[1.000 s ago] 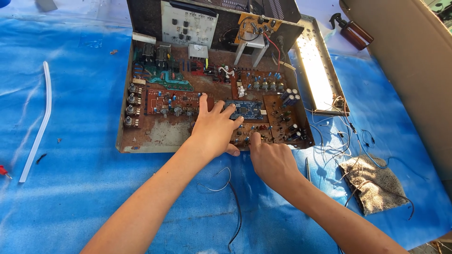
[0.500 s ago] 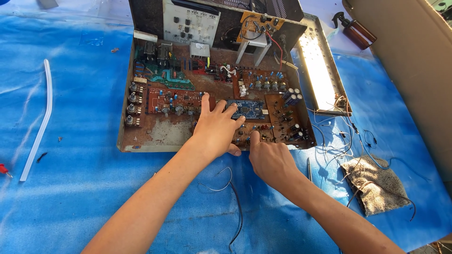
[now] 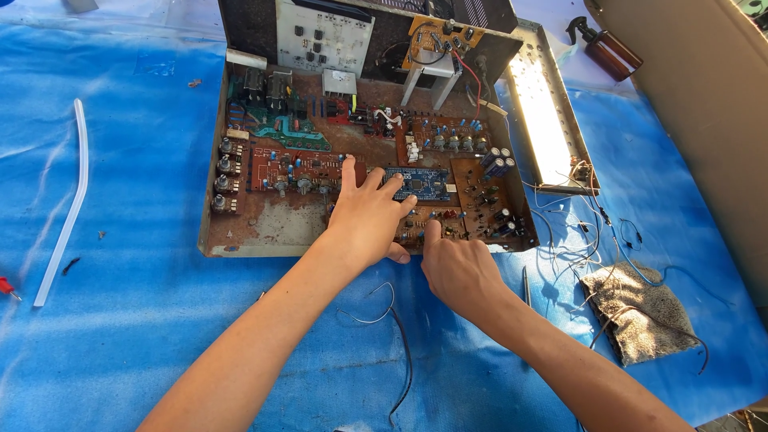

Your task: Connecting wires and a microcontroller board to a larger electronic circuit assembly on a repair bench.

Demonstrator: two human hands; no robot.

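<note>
Resting flat with fingers spread, the left hand (image 3: 366, 218) is laid on the brown circuit board (image 3: 360, 184) inside the opened chassis (image 3: 240, 240), nothing being gripped; a small blue board (image 3: 418, 182) is touched by its fingertips. The right hand (image 3: 460, 272) is held just beside it at the board's near edge, fingers curled loosely, one fingertip pressed on the board. Loose wires (image 3: 384, 308) lie below both hands on the blue surface (image 3: 120, 320).

Hard sunlight floods the scene, glaring white off the metal panel (image 3: 547, 120) at far right. Focus is crisp throughout; the blue sheet (image 3: 128, 320) shows washed-out patches at left.
</note>
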